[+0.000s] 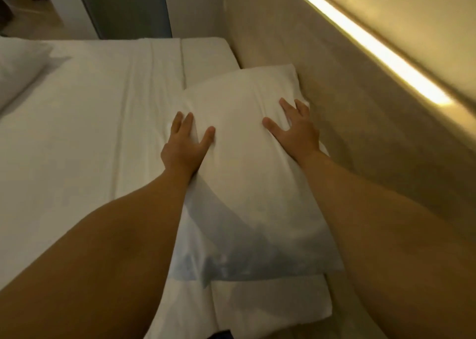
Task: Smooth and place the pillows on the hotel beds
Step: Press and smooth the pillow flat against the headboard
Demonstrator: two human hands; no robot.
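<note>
A white pillow (244,163) lies on the white bed (90,137), its long side against the beige headboard wall on the right. My left hand (184,145) presses flat on the pillow's left edge with fingers spread. On the pillow's right side, close to the wall, my right hand (293,130) also lies flat with fingers apart. Neither hand grips the fabric. A second white pillow (273,305) lies under the near end of the first. Another pillow (18,71) rests at the far left of the bed.
The headboard wall (360,122) runs along the right with a glowing light strip (373,47) above. Beyond the bed's far end stand a grey-blue panel (134,6) and a doorway at the top left.
</note>
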